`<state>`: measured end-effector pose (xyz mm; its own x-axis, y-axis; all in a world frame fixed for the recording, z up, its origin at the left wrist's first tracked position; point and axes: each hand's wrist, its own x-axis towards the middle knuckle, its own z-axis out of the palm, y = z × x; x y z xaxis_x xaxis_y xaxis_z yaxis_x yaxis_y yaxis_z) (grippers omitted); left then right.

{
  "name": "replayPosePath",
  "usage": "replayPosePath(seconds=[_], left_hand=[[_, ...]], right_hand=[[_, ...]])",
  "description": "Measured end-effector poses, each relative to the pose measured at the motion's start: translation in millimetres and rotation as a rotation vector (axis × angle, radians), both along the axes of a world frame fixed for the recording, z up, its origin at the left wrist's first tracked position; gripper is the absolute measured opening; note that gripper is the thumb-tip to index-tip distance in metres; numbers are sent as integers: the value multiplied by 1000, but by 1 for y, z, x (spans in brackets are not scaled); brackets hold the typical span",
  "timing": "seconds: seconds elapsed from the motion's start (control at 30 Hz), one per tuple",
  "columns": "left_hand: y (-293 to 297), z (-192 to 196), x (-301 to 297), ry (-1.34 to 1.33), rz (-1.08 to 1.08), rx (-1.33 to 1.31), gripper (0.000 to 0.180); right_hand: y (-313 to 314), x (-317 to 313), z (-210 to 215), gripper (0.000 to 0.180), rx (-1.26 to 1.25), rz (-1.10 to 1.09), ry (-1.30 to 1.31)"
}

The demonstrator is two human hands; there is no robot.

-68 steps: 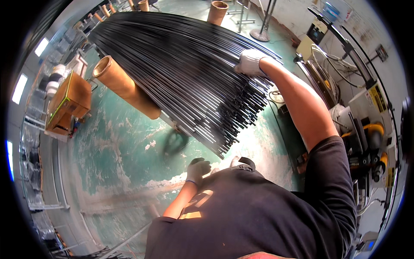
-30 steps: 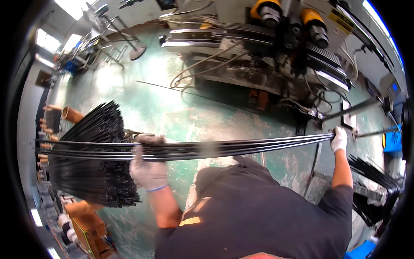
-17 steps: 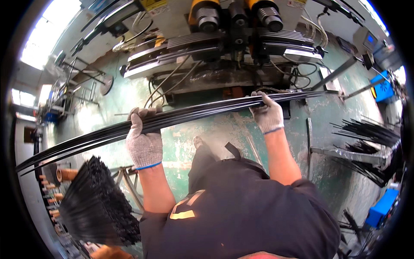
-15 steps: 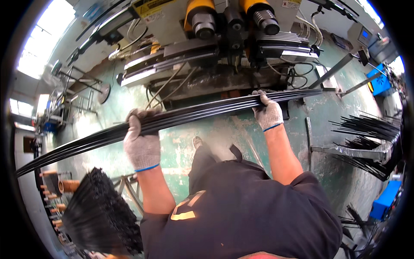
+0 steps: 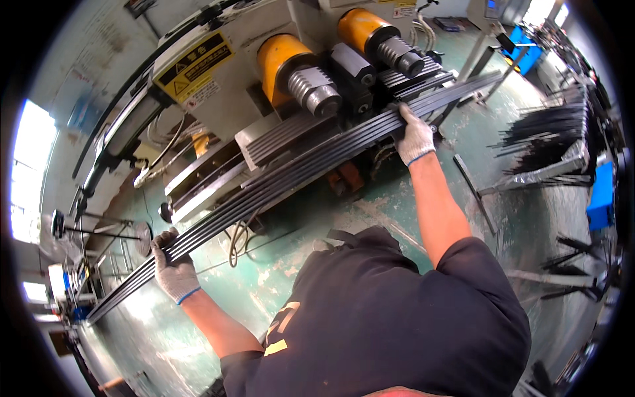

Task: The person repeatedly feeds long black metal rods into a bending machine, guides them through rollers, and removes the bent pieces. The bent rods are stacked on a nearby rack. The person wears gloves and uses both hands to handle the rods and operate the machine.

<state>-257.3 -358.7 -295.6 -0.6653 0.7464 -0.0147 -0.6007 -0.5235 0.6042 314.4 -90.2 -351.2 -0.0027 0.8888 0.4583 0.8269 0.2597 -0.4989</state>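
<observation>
A flat row of several long, dark metal rods slants across the front of a machine, from low on the left to high on the right. My left hand, in a pale knit glove with a blue cuff edge, is wrapped round their left part, thumb on top. Farther along to the right, my gloved right hand grips the same rods, its thumb over them and its other fingers mostly hidden. The rods lie right beside the machine's bed; I cannot tell whether they touch it.
Above the rods jut two orange cylinders with thick threaded ends. A rack at the right holds many dark rods. A metal bar stands by it. Hoses hang under the bed, and blue boxes are at the far right.
The rods have moved forward to the machine and now slant more steeply. My hands are farther apart, the left one nearer the rods' left end. The view has turned and shifted.
</observation>
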Motion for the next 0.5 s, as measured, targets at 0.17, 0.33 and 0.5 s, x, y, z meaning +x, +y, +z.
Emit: replayPosePath(seconds=[0.17,0.33,0.5], left_hand=[[69,-53,-29,-30,-172,-26,28],[116,-98,-20,-169,-154,-87,25],[157,-107,13,-212,-108,-105,25]], right_hand=[[75,-35,9,28,-372,57,1791],[98,-67,34,23,-514,26,1904],[140,-68,-34,20,-433,-9,1737]])
